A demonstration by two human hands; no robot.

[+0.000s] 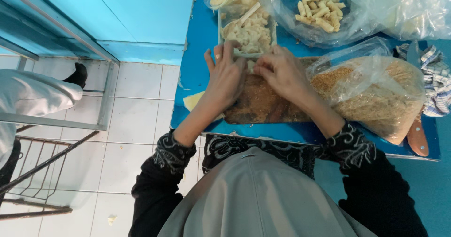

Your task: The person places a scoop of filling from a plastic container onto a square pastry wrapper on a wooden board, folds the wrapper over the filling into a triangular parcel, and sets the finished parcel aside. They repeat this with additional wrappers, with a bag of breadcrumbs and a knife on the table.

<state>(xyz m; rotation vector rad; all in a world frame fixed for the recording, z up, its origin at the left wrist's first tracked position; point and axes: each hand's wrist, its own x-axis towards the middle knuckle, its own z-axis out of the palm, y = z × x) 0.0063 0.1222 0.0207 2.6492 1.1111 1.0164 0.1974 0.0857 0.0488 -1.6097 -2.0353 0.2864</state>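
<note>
1. Grey fabric on the person's front fills the bottom of the head view, with black patterned sleeves [171, 155] on both arms.
2. Left hand [225, 75]: fingers spread fairly wide and flat, fingertips touching the near edge of the pale tray [225, 32] of cream filling.
3. Right hand [284, 72]: fingers curled, pinching a small pale piece [251, 67] that sits between both hands; whether the grip is firm I cannot tell.
4. Its long axis is hidden by the fingers; it looks cream-white and soft.
5. It sits just above the tray of brown breadcrumbs [263, 105] on the blue table [192, 68].
6. A clear bag of breadcrumbs [376, 96] lies to the right; a bag of pale rolls [319, 9] beyond; a wooden-handled knife [417, 136] at the far right.
</note>
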